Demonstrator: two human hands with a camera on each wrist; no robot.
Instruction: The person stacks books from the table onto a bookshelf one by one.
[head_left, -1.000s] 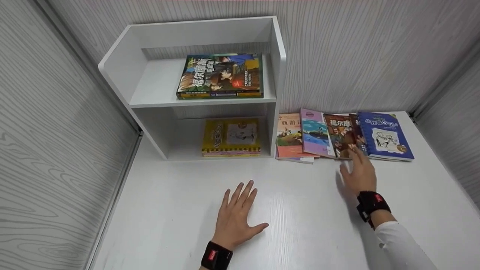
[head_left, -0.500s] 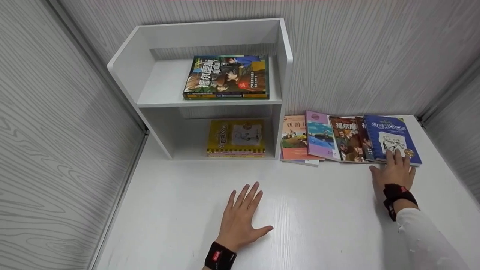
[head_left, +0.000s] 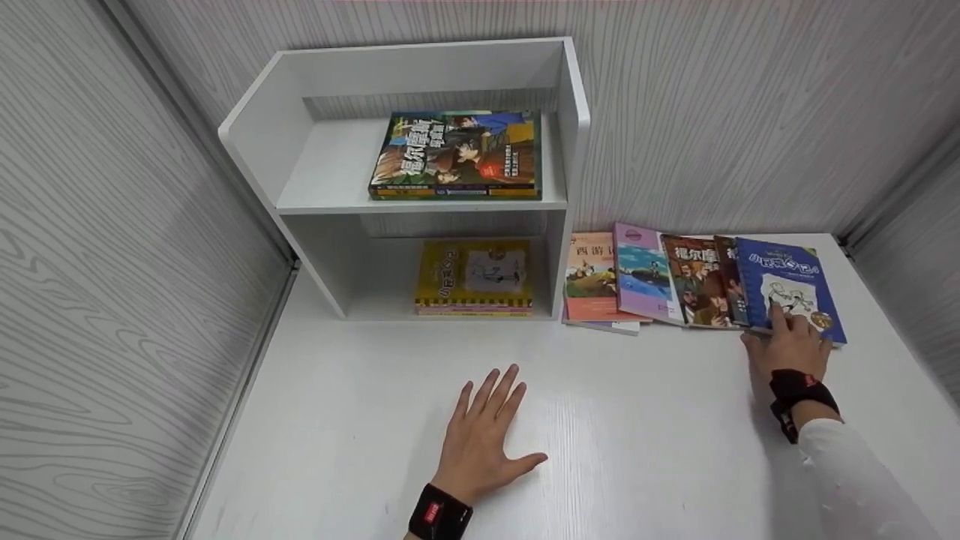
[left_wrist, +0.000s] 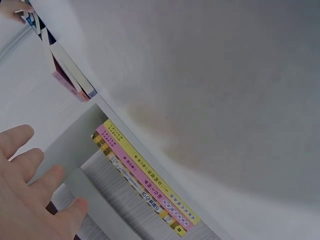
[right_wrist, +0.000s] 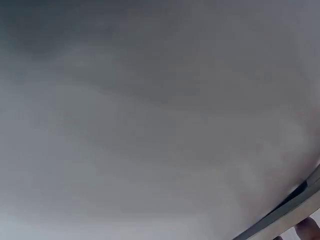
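My left hand (head_left: pixel 478 450) rests on the white table with fingers spread and thumb out; it holds nothing, and part of it also shows in the left wrist view. On the right, my right hand (head_left: pixel 793 349) presses its fingertips on the lower part of a blue comic book's cover (head_left: pixel 787 262), its thumb by the lower left corner. This book lies at the right end of a fanned row: an orange book (head_left: pixel 589 289), a purple one (head_left: pixel 641 274) and brown ones (head_left: pixel 694 281). Only book edges (right_wrist: pixel 285 217) and fingers show in the right wrist view.
A white two-level shelf (head_left: pixel 424 204) stands at the back, left of the row. Its upper level carries a stack of detective comics (head_left: pixel 457 154); yellow and pink books (head_left: pixel 472 277) lie stacked on its lower level. Wood-grain walls enclose the table.
My right hand has moved right from the brown books to the blue book. The blue book has slid a little toward me. The view has shifted slightly; my left hand stays put.
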